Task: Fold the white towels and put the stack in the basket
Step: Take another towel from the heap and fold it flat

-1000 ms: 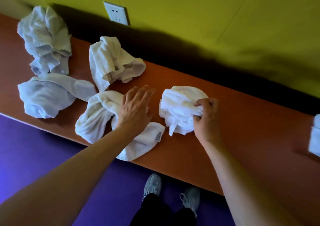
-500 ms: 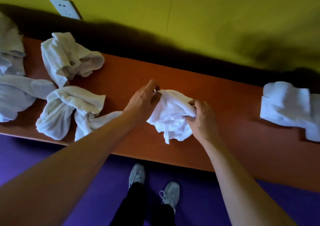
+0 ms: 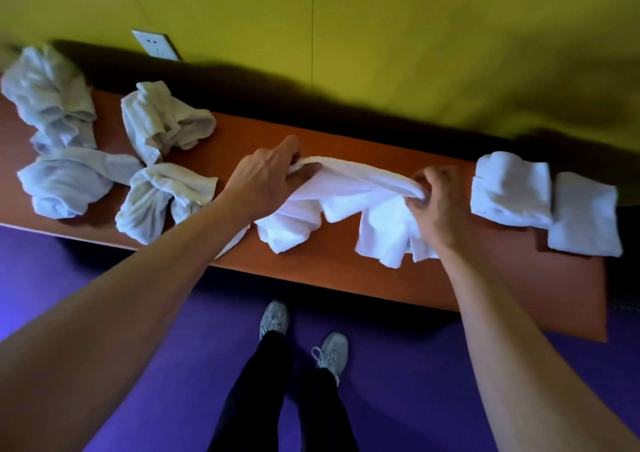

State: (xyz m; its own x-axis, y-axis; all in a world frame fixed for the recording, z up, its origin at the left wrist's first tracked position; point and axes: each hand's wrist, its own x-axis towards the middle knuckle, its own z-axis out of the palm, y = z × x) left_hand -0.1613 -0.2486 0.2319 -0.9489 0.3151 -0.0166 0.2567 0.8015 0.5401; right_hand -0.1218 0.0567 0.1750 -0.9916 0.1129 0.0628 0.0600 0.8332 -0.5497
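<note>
A white towel [image 3: 349,195] is stretched sideways over the middle of the orange shelf [image 3: 346,147], its lower edges hanging in bunches. My left hand [image 3: 266,178] pinches its left end and my right hand [image 3: 436,202] grips its right end. Several crumpled white towels lie to the left: one at the far left [image 3: 52,95], one below it [image 3: 69,181], one near the wall [image 3: 162,119] and one by my left forearm [image 3: 156,199]. Two folded white towels [image 3: 512,188] [image 3: 585,216] lie side by side at the shelf's right end. No basket is in view.
A yellow-green wall [image 3: 381,36] runs right behind the shelf, with a white socket [image 3: 156,45] at upper left. The floor [image 3: 121,296] below is purple. My feet in grey shoes [image 3: 304,334] stand close to the shelf's front edge.
My hands have pulled apart, drawing the bunched towel out into a long strip. My left hand left the crumpled towel at the left and took hold of this one. The view shifted back leftward.
</note>
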